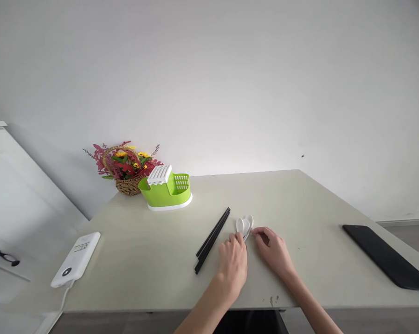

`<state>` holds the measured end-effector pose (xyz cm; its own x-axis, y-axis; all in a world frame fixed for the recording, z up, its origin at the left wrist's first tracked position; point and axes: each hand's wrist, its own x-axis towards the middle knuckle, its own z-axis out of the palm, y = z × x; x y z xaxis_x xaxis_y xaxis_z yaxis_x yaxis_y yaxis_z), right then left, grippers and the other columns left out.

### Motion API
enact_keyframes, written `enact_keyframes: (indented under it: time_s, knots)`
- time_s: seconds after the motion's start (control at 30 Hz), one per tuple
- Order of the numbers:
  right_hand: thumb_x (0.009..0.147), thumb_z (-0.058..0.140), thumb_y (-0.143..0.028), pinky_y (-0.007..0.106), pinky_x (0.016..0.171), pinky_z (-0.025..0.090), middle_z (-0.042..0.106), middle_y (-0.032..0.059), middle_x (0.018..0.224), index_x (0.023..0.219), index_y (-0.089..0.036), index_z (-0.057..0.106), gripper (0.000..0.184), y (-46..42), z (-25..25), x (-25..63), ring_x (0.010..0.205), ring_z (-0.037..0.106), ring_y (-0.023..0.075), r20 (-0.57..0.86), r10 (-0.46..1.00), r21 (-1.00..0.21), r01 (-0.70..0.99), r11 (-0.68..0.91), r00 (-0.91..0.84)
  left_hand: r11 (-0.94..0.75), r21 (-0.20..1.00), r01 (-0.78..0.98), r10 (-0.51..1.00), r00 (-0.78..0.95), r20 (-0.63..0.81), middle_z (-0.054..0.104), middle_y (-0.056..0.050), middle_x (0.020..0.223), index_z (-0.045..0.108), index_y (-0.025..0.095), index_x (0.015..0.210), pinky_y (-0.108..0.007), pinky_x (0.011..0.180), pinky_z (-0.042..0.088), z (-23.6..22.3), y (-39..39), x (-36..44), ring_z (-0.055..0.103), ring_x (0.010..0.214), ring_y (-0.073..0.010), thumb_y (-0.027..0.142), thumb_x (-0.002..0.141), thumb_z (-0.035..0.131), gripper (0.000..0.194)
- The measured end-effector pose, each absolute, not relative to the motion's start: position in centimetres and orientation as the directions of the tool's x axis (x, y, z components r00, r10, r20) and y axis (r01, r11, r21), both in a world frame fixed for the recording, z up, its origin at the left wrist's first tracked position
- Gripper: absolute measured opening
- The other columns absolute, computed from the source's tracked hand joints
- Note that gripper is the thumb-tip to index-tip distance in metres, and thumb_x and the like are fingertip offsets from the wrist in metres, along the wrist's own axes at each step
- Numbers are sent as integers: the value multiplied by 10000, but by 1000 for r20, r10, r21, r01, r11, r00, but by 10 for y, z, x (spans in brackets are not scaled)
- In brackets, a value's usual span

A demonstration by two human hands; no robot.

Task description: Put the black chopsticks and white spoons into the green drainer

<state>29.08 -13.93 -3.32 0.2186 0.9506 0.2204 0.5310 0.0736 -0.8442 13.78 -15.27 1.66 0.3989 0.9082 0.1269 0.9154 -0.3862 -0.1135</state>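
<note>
A few white spoons [243, 225] lie close together on the table, their bowls pointing away from me and their handles mostly hidden. My left hand [233, 262] is closed over the handle end, with fingers curled down beside the bowls. From the right side, my right hand [274, 250] reaches in; its fingertips touch the edge of the spoons, and whether they grip is hard to see. Just left of my left hand, several black chopsticks [212, 241] lie slanted in a loose bundle.
A green and white utensil holder [165, 197] stands at the back left, in front of a wicker flower basket [127, 186]. A white power bank [77, 260] with a cable lies at the left edge. On the right rests a flat black object [386, 257]. Behind the table is a wall.
</note>
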Motion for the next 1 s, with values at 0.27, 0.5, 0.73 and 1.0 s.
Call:
enact_keyframes:
  time_s: [0.27, 0.5, 0.73, 1.0]
  knots:
    - [889, 454, -395, 358, 818, 491, 756, 61, 1031, 963, -240, 690, 292, -140, -33, 290, 878, 669, 230, 208, 947, -858, 511, 56, 245, -380, -109, 918, 915, 391, 101, 648, -145, 1041, 618, 154, 1206, -298, 664, 503, 23, -161, 131, 674, 817, -220, 232, 975, 548, 254]
    - [891, 463, -417, 342, 759, 489, 762, 50, 930, 935, -240, 692, 292, -140, -32, 291, 803, 670, 227, 196, 936, -886, 461, 41, 293, -487, -18, 873, 813, 461, 355, 637, -105, 1072, 618, 196, 1108, -403, 878, 515, 66, -134, 100, 621, 990, -253, 367, 1002, 517, 225]
    - [874, 476, -394, 311, 718, 478, 754, 24, 886, 893, -250, 678, 249, -139, -32, 291, 766, 661, 209, 165, 929, -898, 441, 3, 331, -294, -22, 956, 635, 212, 743, 549, -164, 1419, 574, 158, 1256, -543, 1160, 292, 139, -25, 5, 404, 1391, -345, 372, 1027, 426, 347]
    - [854, 489, -368, 299, 673, 472, 744, 14, 854, 874, -257, 674, 217, -138, -29, 289, 736, 648, 204, 155, 934, -906, 422, 5, 321, -246, 31, 969, 667, 146, 731, 638, -181, 1349, 584, 119, 1271, -505, 1141, 344, 126, 19, -79, 462, 1380, -313, 366, 1051, 268, 458]
